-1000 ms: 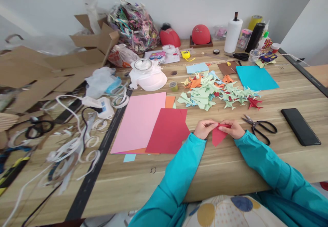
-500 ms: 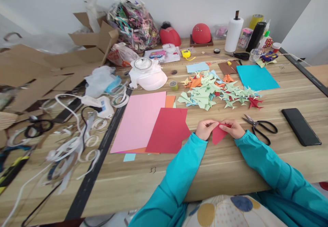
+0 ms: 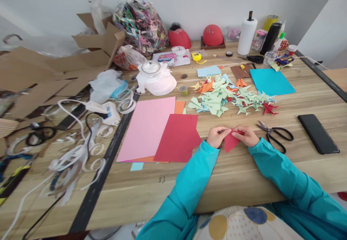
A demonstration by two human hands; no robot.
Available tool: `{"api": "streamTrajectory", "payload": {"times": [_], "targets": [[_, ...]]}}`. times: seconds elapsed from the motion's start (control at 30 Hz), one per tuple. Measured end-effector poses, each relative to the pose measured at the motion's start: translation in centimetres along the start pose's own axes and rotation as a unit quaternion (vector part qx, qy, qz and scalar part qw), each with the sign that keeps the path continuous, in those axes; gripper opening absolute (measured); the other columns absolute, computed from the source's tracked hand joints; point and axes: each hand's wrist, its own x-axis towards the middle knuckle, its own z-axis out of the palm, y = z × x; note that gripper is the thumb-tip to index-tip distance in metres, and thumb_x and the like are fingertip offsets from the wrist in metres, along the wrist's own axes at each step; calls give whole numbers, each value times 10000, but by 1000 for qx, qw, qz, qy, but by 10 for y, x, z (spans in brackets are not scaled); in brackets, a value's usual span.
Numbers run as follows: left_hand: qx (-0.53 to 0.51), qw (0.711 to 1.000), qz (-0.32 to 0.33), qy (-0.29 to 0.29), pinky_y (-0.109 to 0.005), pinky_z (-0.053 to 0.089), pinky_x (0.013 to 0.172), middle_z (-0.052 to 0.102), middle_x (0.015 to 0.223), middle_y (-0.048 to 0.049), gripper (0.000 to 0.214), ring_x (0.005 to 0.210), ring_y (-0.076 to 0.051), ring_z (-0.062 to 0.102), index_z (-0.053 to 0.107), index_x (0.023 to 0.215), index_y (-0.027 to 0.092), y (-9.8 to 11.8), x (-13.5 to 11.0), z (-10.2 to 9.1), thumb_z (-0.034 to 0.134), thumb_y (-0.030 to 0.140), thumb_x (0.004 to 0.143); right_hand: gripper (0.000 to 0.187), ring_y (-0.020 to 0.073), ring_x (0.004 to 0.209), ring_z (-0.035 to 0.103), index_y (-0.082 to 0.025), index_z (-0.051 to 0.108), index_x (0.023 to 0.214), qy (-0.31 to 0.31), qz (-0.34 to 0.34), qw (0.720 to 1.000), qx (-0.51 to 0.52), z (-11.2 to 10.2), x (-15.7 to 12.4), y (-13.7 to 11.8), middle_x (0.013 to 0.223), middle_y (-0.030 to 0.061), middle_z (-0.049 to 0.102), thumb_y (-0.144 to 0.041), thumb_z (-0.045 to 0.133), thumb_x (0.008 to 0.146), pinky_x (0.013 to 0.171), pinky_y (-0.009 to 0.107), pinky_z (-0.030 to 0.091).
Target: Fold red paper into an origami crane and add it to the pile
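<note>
A small piece of folded red paper is held between both hands, its pointed end toward me. My left hand pinches its upper left corner between thumb and fingers. Opposite, my right hand grips the upper right edge, thumb on top. Black-handled scissors lie just right of my right hand. Left of my left hand, a red sheet overlaps a pink sheet. Beyond the hands is a pile of folded paper shapes, mostly pale green, with some orange, blue and red.
A black phone lies at the right. A turquoise paper stack sits behind the folded shapes. White cables and a power strip spread over the left side, near a cardboard box. A bag of colourful scraps stands against the wall.
Almost nothing differs; both hands keep the same pinch on the red paper, whose lower tip has shifted very slightly.
</note>
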Motion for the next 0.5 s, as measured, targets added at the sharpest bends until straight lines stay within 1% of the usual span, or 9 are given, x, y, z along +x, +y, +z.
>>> {"api": "streamTrajectory", "payload": {"times": [0.13, 0.3, 0.5], "targets": [[7, 1000, 8, 2, -251, 453, 619, 665, 670, -41, 246, 643, -143, 578, 680, 672, 136, -1, 0, -1, 669, 377, 625, 364, 96, 517, 458, -134, 599, 719, 1, 7, 1000, 1, 0, 0, 1, 587, 4, 553, -497, 587, 693, 487, 226, 388], [13, 1000, 18, -2, -251, 450, 613, 664, 679, -47, 239, 639, -140, 574, 679, 685, 131, -4, 1, -1, 668, 363, 631, 339, 97, 537, 468, -135, 594, 704, -6, 1, 1000, 0, 0, 1, 3, 607, 9, 560, -473, 576, 714, 509, 226, 393], [17, 1000, 22, 5, -254, 446, 591, 661, 670, -47, 244, 623, -142, 573, 675, 675, 132, -5, 1, 0, 671, 370, 622, 339, 109, 561, 485, -139, 597, 715, -4, -2, 1000, -7, 0, 0, 2, 624, 15, 572, -477, 580, 707, 527, 236, 408]]}}
